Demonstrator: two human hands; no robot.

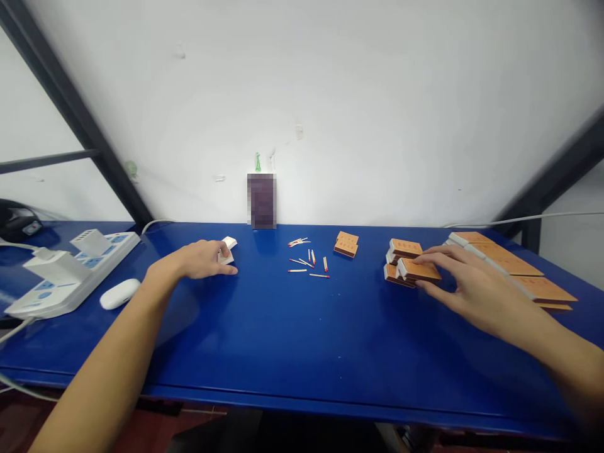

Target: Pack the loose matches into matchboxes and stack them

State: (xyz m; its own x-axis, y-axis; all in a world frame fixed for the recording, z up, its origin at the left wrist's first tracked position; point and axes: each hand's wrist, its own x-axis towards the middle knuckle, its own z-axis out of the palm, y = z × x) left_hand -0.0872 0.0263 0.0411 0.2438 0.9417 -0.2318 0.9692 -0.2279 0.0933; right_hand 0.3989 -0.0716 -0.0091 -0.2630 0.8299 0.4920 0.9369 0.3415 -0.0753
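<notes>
On the left of the blue table, my left hand (207, 259) rests around small white trays (228, 249), its thumb and fingers apart; whether it grips one is hidden. At the right, my right hand (460, 274) pinches an orange matchbox (419, 270) at the front of a small stack. Another orange matchbox (406, 247) lies behind it in that stack. Several loose matches (309, 263) with red heads are scattered at the middle. Between them and the stack lie orange covers (346, 244), partly overlapping.
Rows of orange matchboxes (514, 258) stand at the far right, beyond my right hand. A white power strip (70, 283) with plugs and a white case (119, 294) lie at the left. A dark pixelated object (262, 201) leans on the wall.
</notes>
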